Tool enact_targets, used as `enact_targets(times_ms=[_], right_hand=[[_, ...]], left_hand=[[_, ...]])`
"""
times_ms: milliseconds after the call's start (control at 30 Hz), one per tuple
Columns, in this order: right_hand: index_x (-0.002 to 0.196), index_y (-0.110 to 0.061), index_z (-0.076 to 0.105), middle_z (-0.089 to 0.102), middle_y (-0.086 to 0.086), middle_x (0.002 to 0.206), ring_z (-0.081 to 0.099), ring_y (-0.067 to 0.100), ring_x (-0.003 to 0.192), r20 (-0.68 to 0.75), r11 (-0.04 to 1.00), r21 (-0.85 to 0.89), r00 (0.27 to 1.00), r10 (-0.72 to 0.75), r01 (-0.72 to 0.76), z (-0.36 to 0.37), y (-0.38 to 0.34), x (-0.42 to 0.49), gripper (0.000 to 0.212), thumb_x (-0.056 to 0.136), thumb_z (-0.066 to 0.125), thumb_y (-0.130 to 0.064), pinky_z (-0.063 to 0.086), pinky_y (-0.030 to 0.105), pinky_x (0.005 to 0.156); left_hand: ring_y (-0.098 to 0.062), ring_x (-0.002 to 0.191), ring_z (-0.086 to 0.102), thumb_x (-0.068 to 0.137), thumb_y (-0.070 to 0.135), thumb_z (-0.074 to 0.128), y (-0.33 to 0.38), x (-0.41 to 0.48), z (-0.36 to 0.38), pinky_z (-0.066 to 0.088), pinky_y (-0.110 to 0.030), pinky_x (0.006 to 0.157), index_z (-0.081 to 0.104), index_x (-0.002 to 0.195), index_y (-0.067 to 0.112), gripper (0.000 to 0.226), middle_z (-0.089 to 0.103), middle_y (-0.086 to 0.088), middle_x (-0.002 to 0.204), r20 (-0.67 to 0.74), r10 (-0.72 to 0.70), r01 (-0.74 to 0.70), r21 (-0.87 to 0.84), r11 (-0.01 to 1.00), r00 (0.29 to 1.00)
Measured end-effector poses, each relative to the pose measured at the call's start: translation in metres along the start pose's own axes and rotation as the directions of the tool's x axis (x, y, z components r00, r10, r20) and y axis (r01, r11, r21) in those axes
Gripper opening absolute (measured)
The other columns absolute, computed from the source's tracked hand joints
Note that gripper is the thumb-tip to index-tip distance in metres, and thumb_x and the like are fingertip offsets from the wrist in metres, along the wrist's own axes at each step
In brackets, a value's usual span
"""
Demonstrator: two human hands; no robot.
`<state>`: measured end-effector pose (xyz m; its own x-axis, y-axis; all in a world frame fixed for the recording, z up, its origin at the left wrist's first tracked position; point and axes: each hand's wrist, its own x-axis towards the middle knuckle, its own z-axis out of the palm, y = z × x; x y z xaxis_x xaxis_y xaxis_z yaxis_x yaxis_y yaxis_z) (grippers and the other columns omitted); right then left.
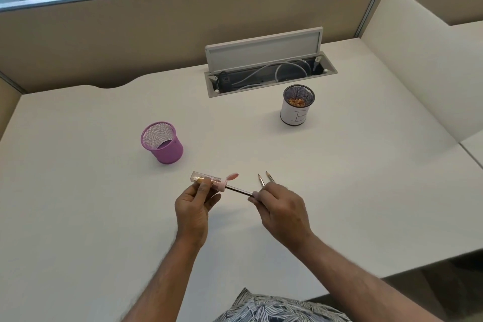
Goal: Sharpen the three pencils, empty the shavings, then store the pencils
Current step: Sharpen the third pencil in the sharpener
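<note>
Three pencils are in play above a pale desk [104, 217], seen from a head-worn camera looking down at two bare hands. The left hand [194, 206] pinches a clear tube-shaped sharpener [209, 179] with a pink cap end and an open pink flap. The right hand [283, 208] is closed around a dark pencil [239, 191] whose tip sits inside the sharpener, so this looks like the sharpening step, probably on the last pencil. Two sharpened pencils [265, 179] lie on the desk just beyond the right hand, points facing away. Next the pencil likely needs twisting, then pulling free. A few shavings show inside the tube. Further off to the right stands a white-wrapped mesh cup [296, 112] already holding shavings, the likely place to empty the tube. To the left stands a purple mesh cup [163, 144], apparently empty, the likely pencil store. An open cable hatch [269, 70] lies at the back. Nothing blocks the path to either cup.
</note>
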<state>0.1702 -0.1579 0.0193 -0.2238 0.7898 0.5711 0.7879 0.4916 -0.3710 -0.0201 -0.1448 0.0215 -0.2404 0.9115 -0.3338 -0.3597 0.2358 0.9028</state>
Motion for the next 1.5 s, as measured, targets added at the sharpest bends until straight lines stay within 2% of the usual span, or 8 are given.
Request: enact_targets(times_ms=[233,467,567,767,867,967,1300,1500], right_hand=[[0.069,-0.008,0.064,0.055,-0.002,0.062,0.046,0.012,0.053,0.242,0.849,0.374,0.923,0.298,-0.372,-0.003,-0.005,0.004,0.017,0.08,0.076,-0.012,0.039,0.026,0.049],[0.069,-0.014,0.059,0.062,0.004,0.065,0.036,0.007,0.041,0.963,-0.232,0.219,0.171,0.21,-0.948,-0.018,0.0,0.017,0.02,0.085,0.072,-0.014,0.025,0.016,0.035],[0.075,-0.011,0.062,0.056,0.001,0.068,0.033,0.002,0.04,0.998,-0.461,0.062,0.064,0.011,-0.885,-0.019,0.002,0.015,0.012,0.082,0.071,-0.016,0.024,0.011,0.031],[0.08,-0.013,0.062,0.056,-0.004,0.06,0.05,0.014,0.044,0.796,0.184,0.418,0.457,0.398,-0.889,-0.012,-0.004,0.009,0.025,0.069,0.084,-0.008,0.039,0.023,0.042],[0.076,-0.019,0.063,0.057,-0.01,0.064,0.049,0.008,0.054,0.421,0.767,0.358,0.825,0.376,-0.533,-0.01,-0.005,0.003,0.016,0.076,0.08,-0.019,0.043,0.026,0.051],[0.079,-0.013,0.069,0.06,-0.004,0.071,0.054,0.016,0.055,0.18,0.992,0.074,0.979,0.091,-0.106,-0.012,-0.004,0.0,0.009,0.08,0.077,-0.016,0.044,0.029,0.043],[0.07,-0.009,0.063,0.057,-0.001,0.066,0.045,0.012,0.053,0.32,0.897,0.289,0.917,0.239,-0.334,-0.01,-0.006,0.006,0.018,0.082,0.074,-0.013,0.041,0.028,0.051],[0.061,-0.017,0.065,0.063,0.002,0.06,0.038,0.011,0.041,0.809,0.225,0.387,0.446,0.383,-0.894,-0.018,-0.002,0.026,0.022,0.08,0.077,-0.017,0.03,0.021,0.042]], left_hand=[[-0.021,0.087,0.071,0.097,0.017,0.056,0.002,0.003,-0.005,0.057,-0.025,0.071,0.075,0.091,0.008,0.022,0.076,-0.01,0.089,0.021,-0.01,0.01,-0.024,1.0,1.0],[-0.025,0.086,0.073,0.089,0.018,0.056,0.004,0.002,-0.01,0.058,-0.027,0.073,0.078,0.087,0.008,0.024,0.075,-0.012,0.092,0.115,-0.033,0.044,-0.093,0.995,0.993],[-0.027,0.088,0.073,0.086,0.021,0.057,0.005,0.002,-0.011,0.058,-0.028,0.073,0.077,0.091,0.008,0.025,0.075,-0.014,0.094,0.163,-0.042,0.055,-0.079,0.995,0.986],[-0.023,0.087,0.072,0.088,0.024,0.059,0.0,0.001,-0.012,0.058,-0.027,0.073,0.077,0.087,0.011,0.022,0.076,-0.01,0.088,0.097,-0.01,0.01,0.0,1.0,0.995],[-0.022,0.085,0.071,0.094,0.018,0.057,-0.003,0.0,-0.01,0.057,-0.029,0.075,0.075,0.087,0.008,0.022,0.076,-0.01,0.087,0.06,-0.008,0.008,0.009,1.0,0.998],[-0.02,0.083,0.071,0.097,0.016,0.055,-0.005,-0.001,-0.005,0.057,-0.026,0.072,0.074,0.086,0.006,0.024,0.076,-0.01,0.085,0.039,-0.021,0.022,-0.017,1.0,0.999],[-0.024,0.093,0.072,0.098,0.018,0.054,-0.009,-0.001,-0.005,0.054,-0.033,0.08,0.075,0.091,0.003,0.027,0.076,-0.016,0.096,0.016,-0.04,0.04,-0.017,0.999,0.999],[-0.027,0.096,0.07,0.093,0.023,0.056,-0.007,0.002,-0.008,0.055,-0.03,0.078,0.069,0.095,-0.002,0.028,0.072,-0.02,0.098,0.066,-0.067,0.072,-0.081,0.994,0.996]])
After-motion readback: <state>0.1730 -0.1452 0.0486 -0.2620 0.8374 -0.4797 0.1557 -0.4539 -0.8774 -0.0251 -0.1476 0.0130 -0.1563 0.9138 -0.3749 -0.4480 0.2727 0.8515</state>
